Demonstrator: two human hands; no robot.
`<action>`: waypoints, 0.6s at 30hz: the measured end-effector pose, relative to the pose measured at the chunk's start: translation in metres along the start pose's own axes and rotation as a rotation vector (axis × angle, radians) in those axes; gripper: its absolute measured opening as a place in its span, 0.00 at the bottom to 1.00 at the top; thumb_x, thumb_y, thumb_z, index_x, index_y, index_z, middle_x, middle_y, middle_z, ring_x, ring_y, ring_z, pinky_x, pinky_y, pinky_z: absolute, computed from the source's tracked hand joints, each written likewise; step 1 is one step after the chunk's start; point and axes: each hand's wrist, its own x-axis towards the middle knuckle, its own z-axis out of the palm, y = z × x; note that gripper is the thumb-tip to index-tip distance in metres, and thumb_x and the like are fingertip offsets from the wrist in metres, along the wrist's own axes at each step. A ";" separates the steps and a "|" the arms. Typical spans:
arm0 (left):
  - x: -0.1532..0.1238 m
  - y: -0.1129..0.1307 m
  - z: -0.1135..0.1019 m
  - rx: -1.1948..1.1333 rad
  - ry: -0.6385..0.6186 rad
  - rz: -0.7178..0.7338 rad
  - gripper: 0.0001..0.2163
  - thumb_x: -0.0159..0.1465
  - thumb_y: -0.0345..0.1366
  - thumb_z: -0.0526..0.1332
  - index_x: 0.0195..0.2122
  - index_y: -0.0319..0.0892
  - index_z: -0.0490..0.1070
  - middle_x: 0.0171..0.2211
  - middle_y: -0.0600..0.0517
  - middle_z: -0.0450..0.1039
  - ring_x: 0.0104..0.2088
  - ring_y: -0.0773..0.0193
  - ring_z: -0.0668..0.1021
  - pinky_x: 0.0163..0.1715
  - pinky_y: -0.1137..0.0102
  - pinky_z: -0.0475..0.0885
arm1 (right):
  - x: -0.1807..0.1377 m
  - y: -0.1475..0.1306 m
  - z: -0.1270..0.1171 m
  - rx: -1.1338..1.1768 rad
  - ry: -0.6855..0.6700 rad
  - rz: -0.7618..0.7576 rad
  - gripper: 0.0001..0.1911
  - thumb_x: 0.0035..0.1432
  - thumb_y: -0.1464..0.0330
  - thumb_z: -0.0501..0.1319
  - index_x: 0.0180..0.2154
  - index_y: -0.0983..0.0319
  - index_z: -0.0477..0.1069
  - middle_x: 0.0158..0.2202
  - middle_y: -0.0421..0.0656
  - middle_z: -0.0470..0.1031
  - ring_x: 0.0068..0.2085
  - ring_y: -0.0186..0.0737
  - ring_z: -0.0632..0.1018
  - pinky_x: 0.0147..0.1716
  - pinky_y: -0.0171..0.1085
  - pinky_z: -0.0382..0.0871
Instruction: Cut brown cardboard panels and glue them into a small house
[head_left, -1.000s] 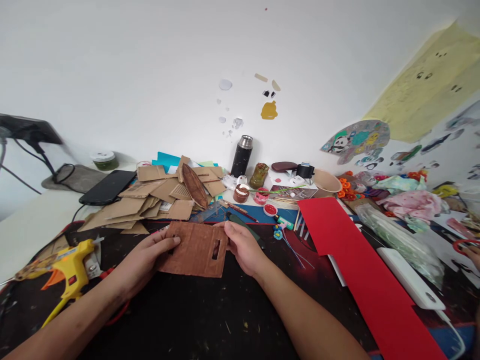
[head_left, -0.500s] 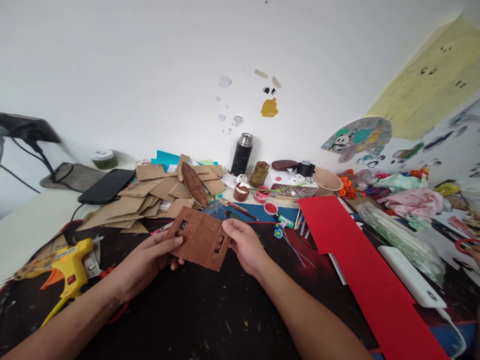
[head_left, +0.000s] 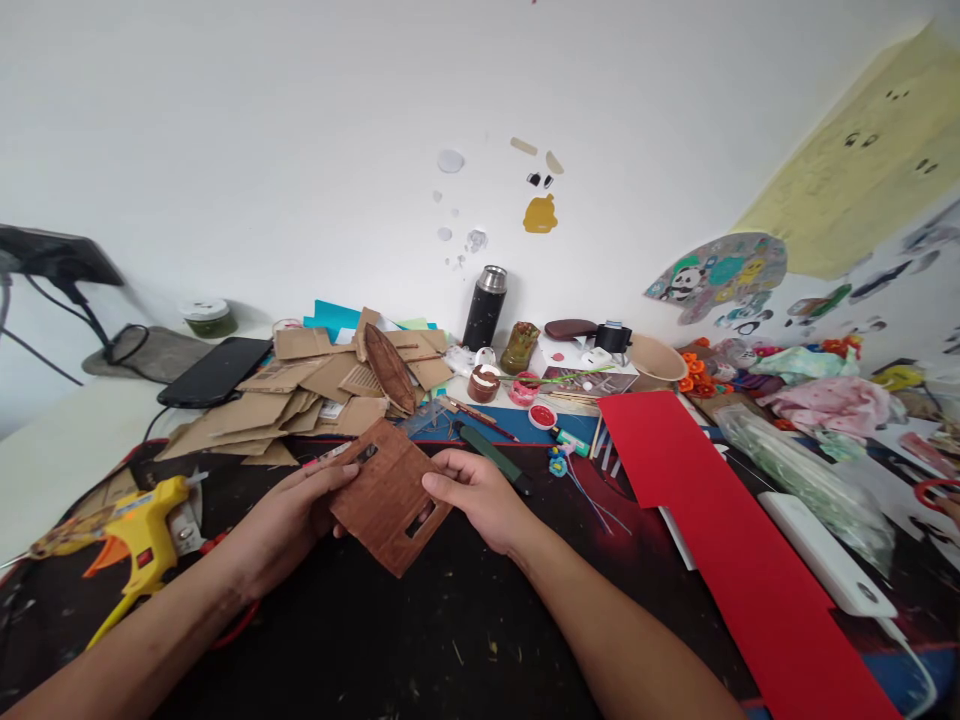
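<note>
A brown painted cardboard panel (head_left: 386, 492) with two narrow slots is held just above the dark table mat (head_left: 420, 640), turned so one corner points toward me. My left hand (head_left: 296, 515) pinches its left edge. My right hand (head_left: 476, 498) grips its right edge with the thumb on top. Both hands are closed on the panel.
A yellow glue gun (head_left: 139, 535) lies at the left. A pile of cardboard scraps (head_left: 315, 395) and a black phone (head_left: 214, 372) sit behind. A red paper sheet (head_left: 720, 530) runs down the right. A black flask (head_left: 484, 308), paint pots and craft clutter line the wall.
The panel has been rotated clockwise between my hands, from lying square to standing on a corner. My right hand has slid down its right edge.
</note>
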 end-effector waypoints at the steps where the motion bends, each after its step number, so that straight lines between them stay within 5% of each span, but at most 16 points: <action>1: 0.000 0.000 -0.001 0.004 -0.004 -0.012 0.22 0.48 0.48 0.79 0.40 0.41 0.83 0.29 0.52 0.77 0.26 0.66 0.72 0.20 0.72 0.68 | 0.000 0.000 0.000 0.002 -0.008 -0.005 0.21 0.55 0.50 0.77 0.38 0.59 0.80 0.35 0.38 0.80 0.33 0.37 0.79 0.39 0.39 0.73; 12: -0.003 -0.002 -0.004 0.024 -0.146 -0.109 0.22 0.43 0.52 0.81 0.25 0.40 0.79 0.20 0.55 0.70 0.19 0.71 0.65 0.17 0.73 0.61 | 0.000 0.004 0.003 -0.018 -0.012 -0.088 0.19 0.56 0.52 0.77 0.39 0.59 0.82 0.35 0.38 0.80 0.35 0.36 0.78 0.43 0.38 0.71; 18: -0.003 -0.003 -0.005 0.042 -0.158 -0.121 0.23 0.43 0.53 0.82 0.28 0.39 0.81 0.20 0.55 0.71 0.19 0.71 0.66 0.17 0.74 0.60 | 0.001 0.004 0.003 -0.013 -0.008 -0.070 0.20 0.54 0.51 0.77 0.39 0.59 0.82 0.34 0.38 0.79 0.34 0.37 0.77 0.43 0.39 0.72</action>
